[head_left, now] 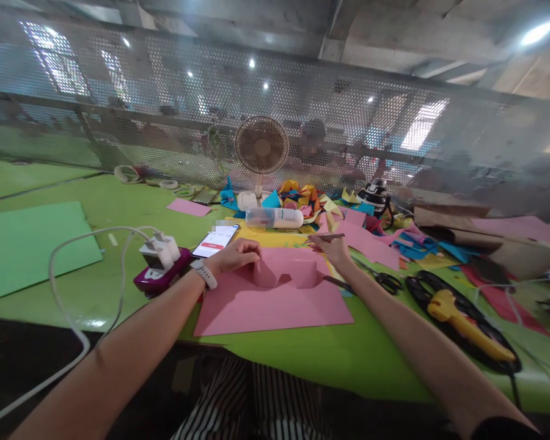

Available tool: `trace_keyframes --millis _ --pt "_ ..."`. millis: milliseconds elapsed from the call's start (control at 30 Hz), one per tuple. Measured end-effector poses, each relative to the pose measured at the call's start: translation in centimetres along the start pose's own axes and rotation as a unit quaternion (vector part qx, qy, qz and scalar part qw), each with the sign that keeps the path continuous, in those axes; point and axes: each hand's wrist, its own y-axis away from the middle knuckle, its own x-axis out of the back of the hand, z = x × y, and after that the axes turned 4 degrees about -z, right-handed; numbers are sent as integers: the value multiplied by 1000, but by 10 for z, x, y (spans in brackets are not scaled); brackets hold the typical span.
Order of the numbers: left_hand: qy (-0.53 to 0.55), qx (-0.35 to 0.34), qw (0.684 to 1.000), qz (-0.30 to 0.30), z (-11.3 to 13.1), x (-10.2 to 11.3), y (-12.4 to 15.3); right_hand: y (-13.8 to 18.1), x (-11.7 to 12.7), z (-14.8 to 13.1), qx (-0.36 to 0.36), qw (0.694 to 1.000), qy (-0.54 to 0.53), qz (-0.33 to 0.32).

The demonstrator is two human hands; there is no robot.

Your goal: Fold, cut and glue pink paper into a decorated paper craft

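**Both hands at the far edge of the pink sheet**

I see the left hand [236,253] curled, knuckles up, fingers tucked down onto the far edge of the pink sheet [275,299]. I cannot tell whether it pinches the paper or only presses it. A raised fold [297,272] stands at its 3 o'clock, just beside it. The right hand [333,249] is closed narrow on a thin dark stick [321,237], which points toward 9 o'clock. The sheet spreads from both hands toward 6 o'clock, flat on the green table [357,354]. A phone [215,240] lies just beside the left hand at its 11 o'clock. Scissors [381,279] lie near the right hand at its 4 o'clock, with a yellow glue gun [467,324] farther that way.
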Motion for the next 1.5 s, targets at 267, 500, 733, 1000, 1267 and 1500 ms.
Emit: trace_keyframes --millis 267,500,733,1000,1267,1500 --pt "-12 0 1000 15 -2 1 0 1 0 -3 4 1000 5 1" --pt "-8 0 1000 14 -4 0 -1 -1 1 -4 5 1000 -14 8" --pt "-3 4 1000 6 -1 -1 -1 -3 0 -1 -1 999 -38 22" --pt "7 1 1000 -4 -2 -1 -1 -2 2 1 -5 999 -33 32" --pt "6 -3 1000 -9 -3 1 -1 0 1 -2 -13 1000 -8 22" --pt "8 0 1000 -8 -5 1 -1 3 3 -6 -26 1000 12 4"
